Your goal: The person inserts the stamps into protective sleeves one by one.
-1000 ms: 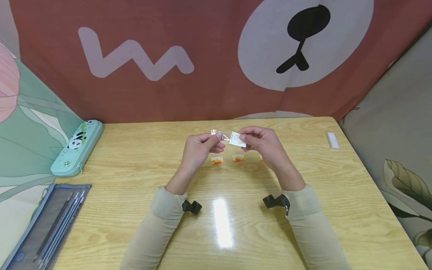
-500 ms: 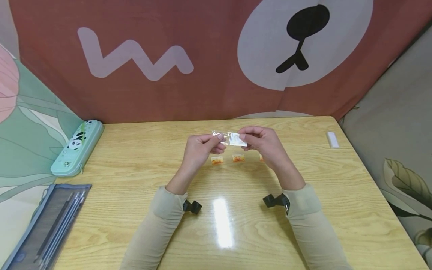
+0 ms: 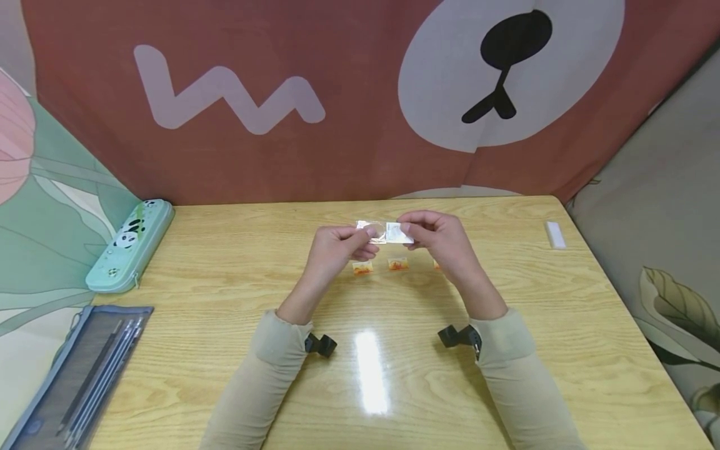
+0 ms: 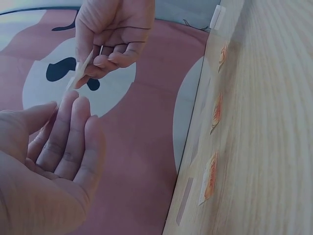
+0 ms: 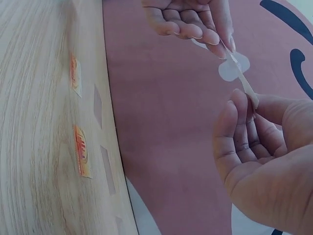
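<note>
Between both hands, a small white rectangular piece (image 3: 399,233) with a clear plastic wrapper end (image 3: 380,230) is held above the table. My left hand (image 3: 339,247) pinches the clear end between thumb and forefinger. At the white end, my right hand (image 3: 444,244) has a similar pinch. Seen edge-on in the right wrist view, the thin packet (image 5: 240,72) stretches from hand to hand. Small orange-and-yellow printed pieces lie in a row on the table below: a left one (image 3: 362,268), a middle one (image 3: 398,264) and a right one (image 3: 436,264) partly hidden by my right hand.
A mint panda pencil case (image 3: 130,247) stands at the table's left edge. Nearer lies a dark mesh pouch (image 3: 84,369) with several pencils. A small white block (image 3: 555,235) sits far right on the wooden table (image 3: 562,325). A printed cloth (image 3: 253,162) hangs behind.
Both hands stay in nearly the same place. The packet has turned slightly, so its white part now lies more level and its clear end looks flatter and straighter.
</note>
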A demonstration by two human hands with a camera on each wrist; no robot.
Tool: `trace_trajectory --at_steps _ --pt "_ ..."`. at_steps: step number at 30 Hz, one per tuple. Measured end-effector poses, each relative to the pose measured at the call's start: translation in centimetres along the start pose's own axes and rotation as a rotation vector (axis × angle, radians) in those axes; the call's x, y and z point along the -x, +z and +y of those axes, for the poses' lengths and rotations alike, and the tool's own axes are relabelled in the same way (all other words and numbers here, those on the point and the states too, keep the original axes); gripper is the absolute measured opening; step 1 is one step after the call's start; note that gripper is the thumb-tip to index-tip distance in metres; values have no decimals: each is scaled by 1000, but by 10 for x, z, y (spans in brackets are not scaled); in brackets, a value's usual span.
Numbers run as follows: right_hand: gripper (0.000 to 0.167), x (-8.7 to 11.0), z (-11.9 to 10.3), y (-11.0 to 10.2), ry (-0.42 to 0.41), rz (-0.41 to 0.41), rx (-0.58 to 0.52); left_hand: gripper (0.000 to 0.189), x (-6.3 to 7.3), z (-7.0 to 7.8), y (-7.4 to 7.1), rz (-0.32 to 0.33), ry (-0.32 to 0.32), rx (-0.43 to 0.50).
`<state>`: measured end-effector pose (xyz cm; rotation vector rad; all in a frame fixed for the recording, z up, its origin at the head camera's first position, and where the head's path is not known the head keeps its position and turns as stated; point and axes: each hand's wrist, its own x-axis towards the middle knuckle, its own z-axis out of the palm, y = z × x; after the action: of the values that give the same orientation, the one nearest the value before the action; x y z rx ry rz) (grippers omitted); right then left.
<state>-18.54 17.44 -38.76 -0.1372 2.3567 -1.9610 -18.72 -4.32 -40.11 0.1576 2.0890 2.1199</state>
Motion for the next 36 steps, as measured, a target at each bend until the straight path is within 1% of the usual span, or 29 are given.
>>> trace_trajectory --at_steps 7,15,19,21,24,27,29,32,36 --pt "23 0 -1 -1 10 6 66 23 0 1 1 16 -25 -2" --pt "25 0 -1 0 -1 25 65 22 1 3 2 12 -50 -4" --pt "22 1 -1 2 -18 32 80 21 2 4 2 24 -41 -27" --pt "22 1 -1 2 -24 29 70 21 2 4 2 28 -33 -40" --pt "24 1 -1 1 -16 13 15 21 2 4 2 28 -37 -41" --pt "27 1 1 0 -4 4 -31 20 2 5 2 20 -48 -22" --pt "27 0 1 0 -3 8 -38 19 1 6 3 9 -53 -1" --pt "27 0 1 0 -13 20 -9 18 1 6 3 -9 -52 17" --pt "25 0 -1 1 -20 25 20 14 2 5 2 -41 -53 9"
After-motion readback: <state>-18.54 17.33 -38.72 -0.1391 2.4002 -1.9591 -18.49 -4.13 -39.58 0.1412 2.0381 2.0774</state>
